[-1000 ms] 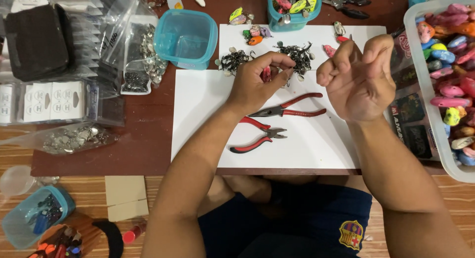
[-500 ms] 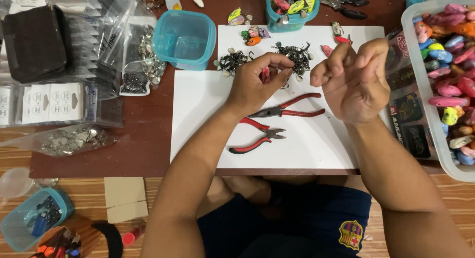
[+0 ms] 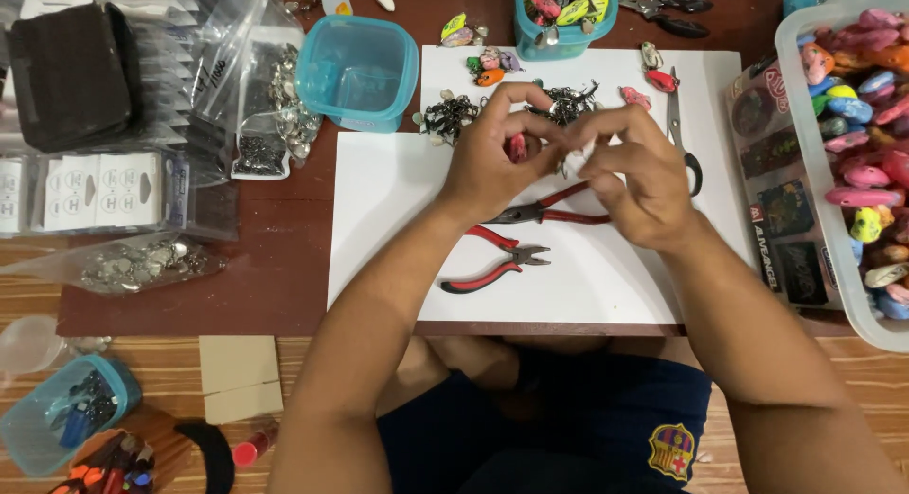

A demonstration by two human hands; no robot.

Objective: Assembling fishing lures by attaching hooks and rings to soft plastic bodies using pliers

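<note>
My left hand (image 3: pixel 500 151) and my right hand (image 3: pixel 632 170) meet fingertip to fingertip above a white sheet (image 3: pixel 398 210) on a low brown table. The left fingers pinch a small red lure (image 3: pixel 517 147). The right fingers are closed against it on something too small to make out. Just under the hands lie two red-handled pliers, one long-nosed (image 3: pixel 554 211) and one shorter (image 3: pixel 497 262). A dark tangle of small hooks (image 3: pixel 451 115) lies just beyond the left hand.
A teal tub (image 3: pixel 358 72) stands at the back left, next to bags of metal parts (image 3: pixel 275 101). Scissors (image 3: pixel 684 134) lie right of the hands. A clear bin of coloured lures (image 3: pixel 857 143) fills the right side. A tub of lures (image 3: pixel 565 16) sits behind.
My right hand has come left and down from its raised spot at the right, joining the left hand, which shifted slightly right over the sheet.
</note>
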